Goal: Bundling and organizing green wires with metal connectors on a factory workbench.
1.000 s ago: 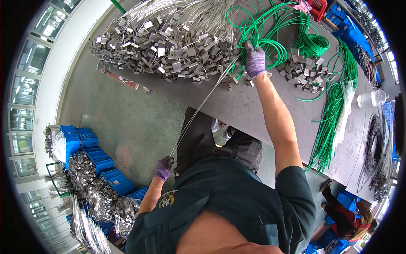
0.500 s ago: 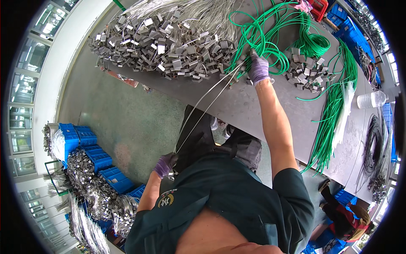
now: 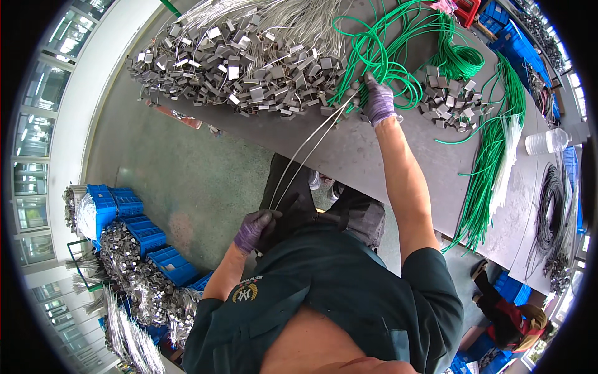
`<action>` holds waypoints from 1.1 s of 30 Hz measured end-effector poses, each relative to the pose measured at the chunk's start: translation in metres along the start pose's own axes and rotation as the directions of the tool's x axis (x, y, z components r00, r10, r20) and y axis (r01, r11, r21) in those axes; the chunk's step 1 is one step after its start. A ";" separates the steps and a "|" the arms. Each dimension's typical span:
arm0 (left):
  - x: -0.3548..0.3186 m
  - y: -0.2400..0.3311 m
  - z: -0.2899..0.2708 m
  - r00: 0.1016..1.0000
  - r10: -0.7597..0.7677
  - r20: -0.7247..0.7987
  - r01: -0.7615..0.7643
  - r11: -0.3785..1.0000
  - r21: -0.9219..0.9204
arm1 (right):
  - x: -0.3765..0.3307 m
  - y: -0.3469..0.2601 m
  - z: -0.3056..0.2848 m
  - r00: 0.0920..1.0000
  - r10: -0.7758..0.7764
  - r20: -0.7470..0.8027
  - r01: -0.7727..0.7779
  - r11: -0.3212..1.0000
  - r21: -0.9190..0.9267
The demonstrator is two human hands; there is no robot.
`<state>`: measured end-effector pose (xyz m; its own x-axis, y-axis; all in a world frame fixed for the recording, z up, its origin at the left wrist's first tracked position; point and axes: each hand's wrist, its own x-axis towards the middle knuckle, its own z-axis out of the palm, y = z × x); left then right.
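Observation:
Two thin white cables (image 3: pixel 309 149) run slantwise from the table edge down to my body. My left hand (image 3: pixel 254 229), in a purple glove with greyed fingertips, is closed around their lower end in front of my waist. At their upper end my right hand (image 3: pixel 379 103), gloved the same way, is closed beside the small grey metal pieces; its fingertips are partly hidden. Loops of green cable (image 3: pixel 380 56) lie right behind and around the right hand. A large heap of grey metal clips (image 3: pixel 249 78) on white cables spreads to its left.
A smaller pile of grey metal pieces (image 3: pixel 450 103) and a long green cable bundle (image 3: pixel 483 181) lie on the grey table (image 3: pixel 430 162). A clear bottle (image 3: pixel 547 141) and black cable coil (image 3: pixel 548 212) sit farther right. Blue crates (image 3: pixel 171 265) stand on the left; another person (image 3: pixel 514 324) is lower right.
My left hand has moved up and to the right along the white cables, nearer the table. The right hand has shifted slightly left and stays by the green loops.

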<state>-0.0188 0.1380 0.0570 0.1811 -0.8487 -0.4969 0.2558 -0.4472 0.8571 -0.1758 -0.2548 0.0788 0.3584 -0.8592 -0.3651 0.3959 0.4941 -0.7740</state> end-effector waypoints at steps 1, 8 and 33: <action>0.002 -0.002 -0.002 1.000 -0.001 0.000 0.001 1.000 0.000 | -0.002 0.001 0.001 1.000 0.001 0.000 -0.001 1.000 0.000; 0.008 -0.015 -0.021 0.970 -0.204 0.130 0.237 0.907 -0.349 | -0.006 0.012 -0.001 0.997 0.023 0.074 -0.019 0.999 -0.051; -0.016 -0.012 -0.018 0.938 -0.182 -0.296 0.233 0.962 0.145 | -0.119 0.120 0.021 0.943 0.282 0.177 -0.155 0.842 -0.517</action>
<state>-0.0077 0.1625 0.0519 0.4043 -0.6305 -0.6625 0.1504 -0.6687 0.7282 -0.1532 -0.0903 0.0400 0.5995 -0.6470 -0.4710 -0.1593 0.4803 -0.8625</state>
